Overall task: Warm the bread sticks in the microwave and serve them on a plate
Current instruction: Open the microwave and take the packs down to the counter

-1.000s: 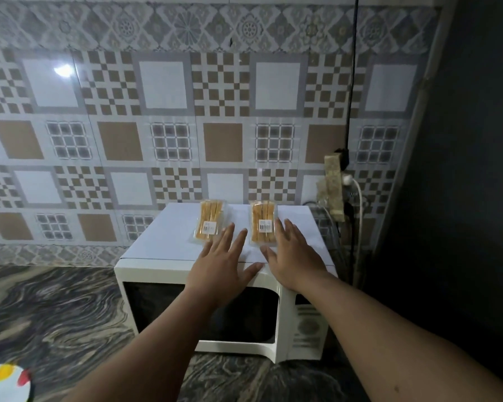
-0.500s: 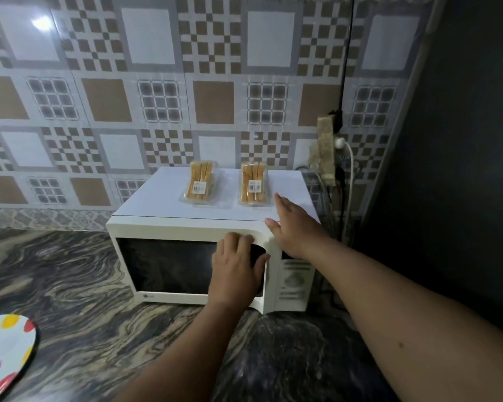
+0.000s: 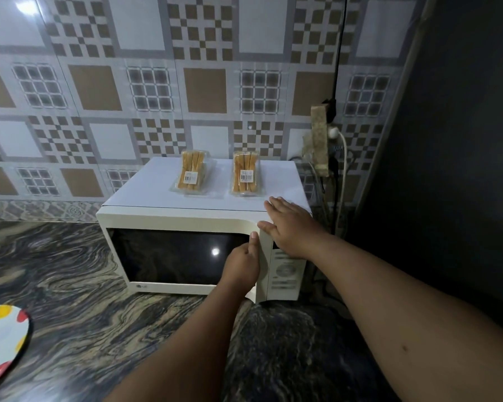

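Observation:
A white microwave (image 3: 157, 216) stands on the dark marbled counter against the tiled wall. Two clear packs of bread sticks lie on its top: the left pack (image 3: 191, 176) and the right pack (image 3: 246, 175). My left hand (image 3: 243, 265) grips the right edge of the microwave door (image 3: 172, 256), fingers curled behind it, and the door stands slightly ajar. My right hand (image 3: 292, 227) rests flat with straight fingers on the microwave's top right corner, above the control panel (image 3: 285, 278). A white plate with coloured dots (image 3: 0, 340) lies at the lower left edge.
A power strip (image 3: 320, 140) with plugs and cables hangs on the wall right of the microwave. A dark wall (image 3: 462, 140) closes off the right side. The marbled counter (image 3: 70, 285) stretches left and in front of the microwave.
My left hand slid from the door front to its right edge and pulled the door slightly ajar. My right hand stayed on the top right corner. The view came closer.

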